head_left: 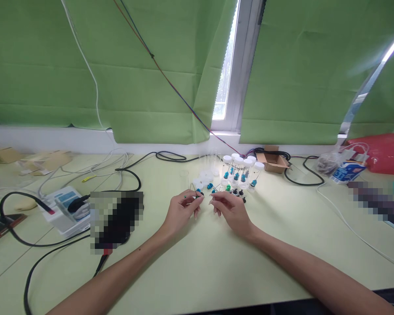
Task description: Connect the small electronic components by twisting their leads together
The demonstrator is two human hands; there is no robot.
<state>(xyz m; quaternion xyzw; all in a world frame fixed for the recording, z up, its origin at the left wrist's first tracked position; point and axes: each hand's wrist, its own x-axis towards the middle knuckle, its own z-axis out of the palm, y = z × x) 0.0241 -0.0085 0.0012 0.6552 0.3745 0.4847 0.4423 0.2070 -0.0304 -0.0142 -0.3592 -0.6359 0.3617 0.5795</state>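
Observation:
My left hand [181, 211] is closed in a pinch on a small dark part [197, 196] with a thin bent wire. My right hand [231, 212] is closed too, its fingertips around a thin pale wire [206, 196] that spans the gap between both hands. Whether the wire and the dark part are joined cannot be made out. Just beyond the fingers lie small blue pieces [210, 186], a green piece [228, 187] and several black pieces [240, 193]. Behind them stand several clear vials with white caps [238, 161], blue pieces inside.
Clear tubes [213, 159] stand behind my hands, with a small cardboard box [273, 162] farther right. At left are a white power strip [64, 210], a pixelated dark device [116, 223] and black cables [29, 245]. A red bag [381, 153] lies at far right.

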